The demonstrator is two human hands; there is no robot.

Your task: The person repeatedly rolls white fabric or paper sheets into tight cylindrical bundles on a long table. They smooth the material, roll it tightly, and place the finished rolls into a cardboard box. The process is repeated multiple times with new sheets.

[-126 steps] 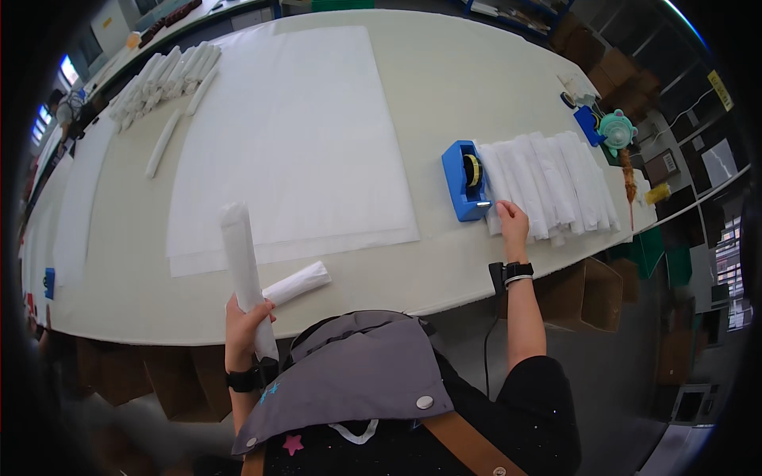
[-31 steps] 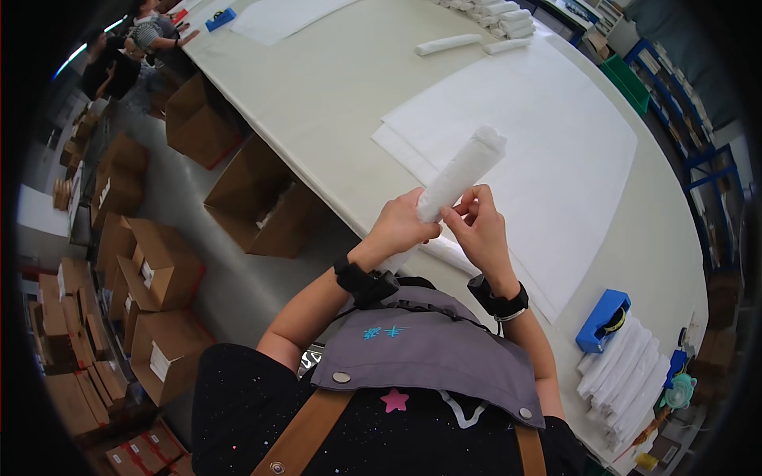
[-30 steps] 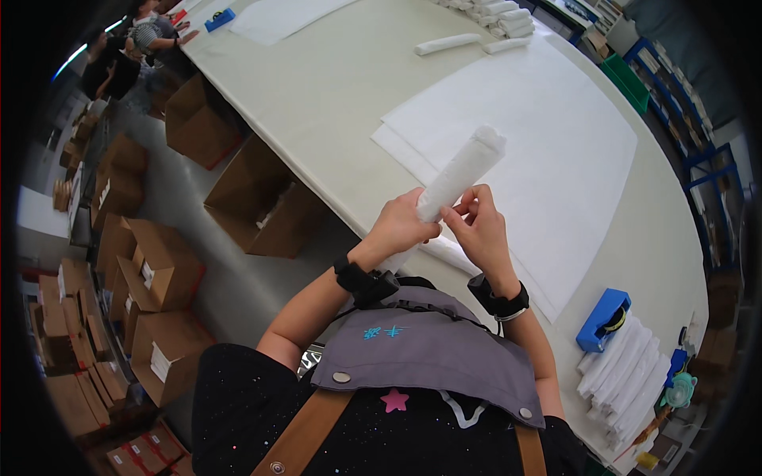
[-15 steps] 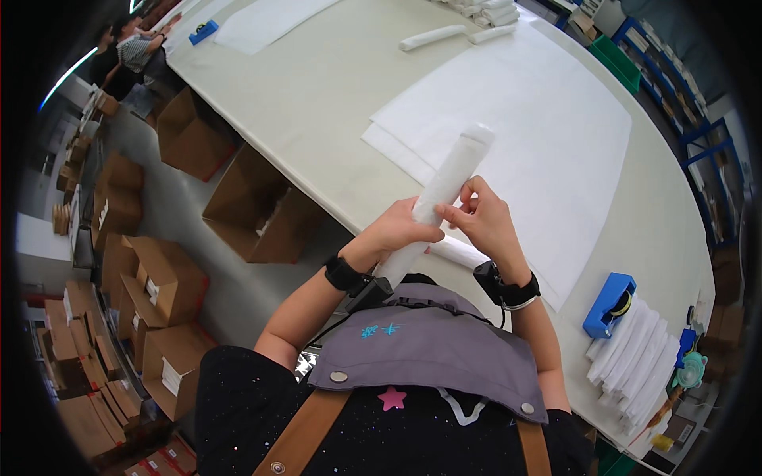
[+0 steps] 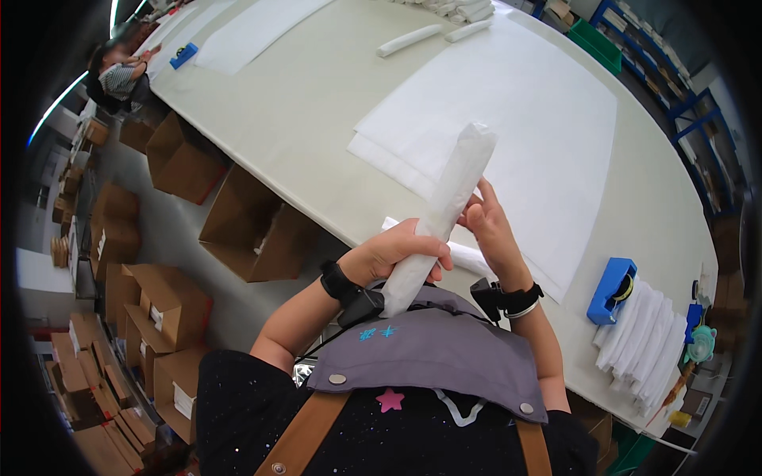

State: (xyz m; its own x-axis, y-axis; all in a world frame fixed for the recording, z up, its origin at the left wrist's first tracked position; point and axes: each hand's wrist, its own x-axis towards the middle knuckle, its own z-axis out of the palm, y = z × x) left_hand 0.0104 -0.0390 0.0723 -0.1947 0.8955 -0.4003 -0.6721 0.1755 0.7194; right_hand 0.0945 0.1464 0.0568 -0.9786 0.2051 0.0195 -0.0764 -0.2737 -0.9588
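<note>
My left hand [image 5: 403, 250] is closed around the lower half of a white wrapped roll [image 5: 454, 174], which slants up and away from my chest. Beside the roll's right side is my right hand [image 5: 494, 230], its fingers loosely apart and holding nothing. Its fingertips are at the roll's edge; whether they touch it I cannot tell. Behind the roll and my hands, a second white roll [image 5: 471, 255] lies on the table near its front edge, partly hidden. Large flat white sheets [image 5: 524, 151] spread over the table beyond my hands.
On the pale table [image 5: 286, 135], a blue tape dispenser [image 5: 612, 291] stands beside stacked white rolls [image 5: 644, 349] at right. More rolls [image 5: 409, 40] lie at the far side. Open cardboard boxes [image 5: 246, 226] line the floor at left. A person [image 5: 119, 79] works at the far left.
My right hand has loosened from its pinch at the roll, and its fingers have spread. My left hand still grips the roll. The whole view has shifted slightly.
</note>
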